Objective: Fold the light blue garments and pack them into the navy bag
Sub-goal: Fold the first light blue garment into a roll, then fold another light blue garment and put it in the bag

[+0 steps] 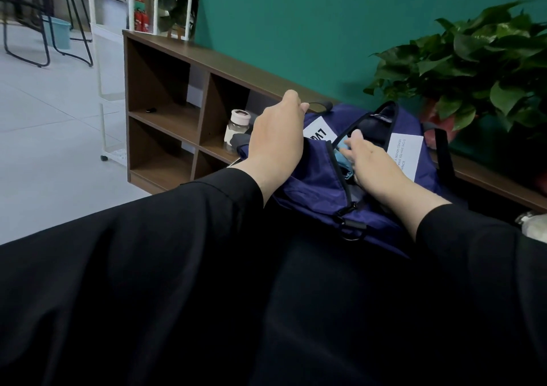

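Room: green wall, wooden shelf (165, 113).
Left hand (275, 137): grips bag (384, 208) rim.
Right hand (370, 161): fingers straight, pressing light blue garment (343, 150) down.
Tip: hold mouth wide, tuck corners flat.

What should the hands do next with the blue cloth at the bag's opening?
Probably push it deeper. The light blue garment still shows at the navy bag's unzipped mouth, the right hand is on it, and the left hand holds the bag's near side.
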